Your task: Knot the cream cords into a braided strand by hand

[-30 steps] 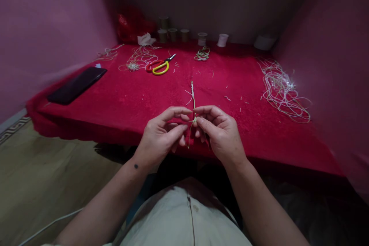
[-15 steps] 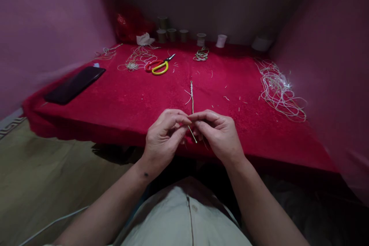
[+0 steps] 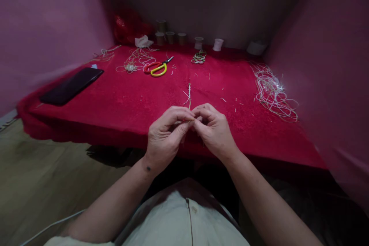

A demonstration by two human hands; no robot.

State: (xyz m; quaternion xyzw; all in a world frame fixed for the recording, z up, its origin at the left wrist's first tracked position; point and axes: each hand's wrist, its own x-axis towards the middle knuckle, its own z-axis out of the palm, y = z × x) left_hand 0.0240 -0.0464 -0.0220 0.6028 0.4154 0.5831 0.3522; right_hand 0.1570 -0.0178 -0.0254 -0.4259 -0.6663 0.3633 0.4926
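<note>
The braided cord (image 3: 189, 91) lies on the red cloth (image 3: 129, 103), running straight from its far tip toward the person, its near end passing under the fingertips where the two hands meet. Two thin loose strands (image 3: 186, 97) stick out to the left of its braid, just beyond the fingers. The left hand (image 3: 164, 130) has thumb and forefinger pinched together at the cord's near end, and the right hand (image 3: 215, 132) closes its thumb and forefinger in the same narrow way, the tips of both hands touching or nearly so. The fingers hide the strand between them, so which part each hand grips cannot be told. Beyond the cord's far tip sits a small coil of thread (image 3: 199, 57); to its left lie scissors (image 3: 165, 63) with one red and one yellow handle, near a thread tangle (image 3: 131, 67). A dark flat case (image 3: 72, 85) rests farther left, a larger pale tangle (image 3: 273, 92) well to the right, and two pale spools (image 3: 218, 45) stand behind.
</note>
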